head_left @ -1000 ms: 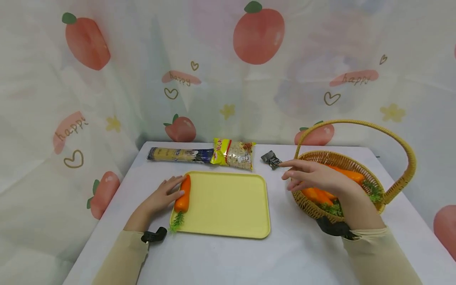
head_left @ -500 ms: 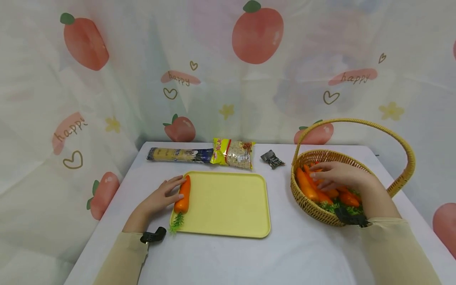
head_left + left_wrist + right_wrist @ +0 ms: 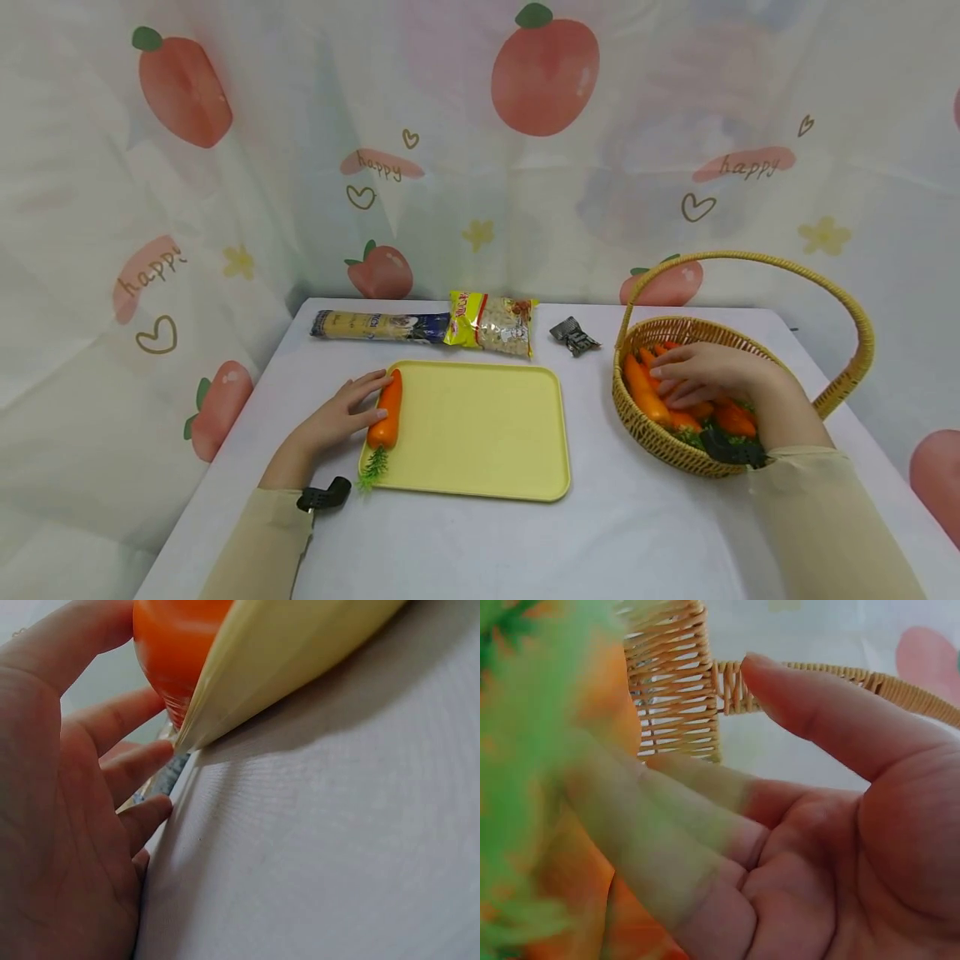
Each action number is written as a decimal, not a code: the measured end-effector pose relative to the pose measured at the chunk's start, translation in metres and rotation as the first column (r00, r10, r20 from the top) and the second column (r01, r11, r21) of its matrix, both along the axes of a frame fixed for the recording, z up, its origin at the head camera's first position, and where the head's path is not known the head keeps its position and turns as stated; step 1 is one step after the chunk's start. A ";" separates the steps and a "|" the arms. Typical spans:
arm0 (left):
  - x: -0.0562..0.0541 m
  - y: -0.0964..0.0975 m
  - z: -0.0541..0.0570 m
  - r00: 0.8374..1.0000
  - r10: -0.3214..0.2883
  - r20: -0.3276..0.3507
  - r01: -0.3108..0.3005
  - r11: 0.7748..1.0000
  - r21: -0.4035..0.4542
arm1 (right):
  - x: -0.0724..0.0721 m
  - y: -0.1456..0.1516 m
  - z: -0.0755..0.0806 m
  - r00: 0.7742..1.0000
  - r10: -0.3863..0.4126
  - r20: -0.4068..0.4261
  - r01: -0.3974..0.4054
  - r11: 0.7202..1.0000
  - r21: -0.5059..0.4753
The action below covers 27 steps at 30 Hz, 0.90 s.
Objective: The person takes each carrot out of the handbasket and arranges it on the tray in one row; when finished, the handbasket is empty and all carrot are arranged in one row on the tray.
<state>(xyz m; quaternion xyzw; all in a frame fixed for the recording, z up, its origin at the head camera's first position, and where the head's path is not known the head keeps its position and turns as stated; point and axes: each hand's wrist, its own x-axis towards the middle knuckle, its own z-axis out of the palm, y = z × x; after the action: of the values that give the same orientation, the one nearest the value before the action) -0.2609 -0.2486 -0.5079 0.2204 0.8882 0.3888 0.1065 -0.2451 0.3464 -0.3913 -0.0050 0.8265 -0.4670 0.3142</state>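
Note:
An orange carrot with a green leafy top lies along the left edge of a pale yellow tray. My left hand touches it, thumb and forefinger at its side. In the left wrist view the other fingers look nearly straight beside the tray's rim, and the carrot shows above. My right hand is inside a wicker basket, over several orange carrots. Its fingers are loosely bent in the right wrist view, thumb apart, partly blurred behind green leaves.
A long pack of noodles and a yellow-and-clear food bag lie behind the tray. Near them is a small dark packet. The basket's tall handle arches over its opening. A patterned curtain hangs behind the table.
My right hand has moved from the basket's left rim to over the carrots inside, then stayed nearly still. My left hand, the tray and its carrot have not moved.

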 end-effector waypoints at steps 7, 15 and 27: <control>0.001 0.000 -0.001 1.000 -0.014 -0.010 0.014 1.000 0.014 | -0.003 -0.003 0.004 0.999 0.043 0.033 -0.045 0.998 0.040; 0.001 0.002 0.000 1.000 -0.003 0.015 0.003 1.000 0.008 | -0.006 0.001 -0.001 0.999 0.005 0.042 -0.006 0.999 0.032; 0.002 0.001 0.000 1.000 0.015 0.018 -0.015 1.000 0.001 | -0.005 0.030 0.020 0.985 -0.013 -0.171 0.046 0.981 0.191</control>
<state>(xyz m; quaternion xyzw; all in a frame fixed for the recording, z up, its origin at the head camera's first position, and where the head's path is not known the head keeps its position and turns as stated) -0.2592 -0.2477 -0.5074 0.2106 0.8885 0.3922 0.1114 -0.2503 0.3764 -0.3718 -0.0016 0.8917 -0.3867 0.2351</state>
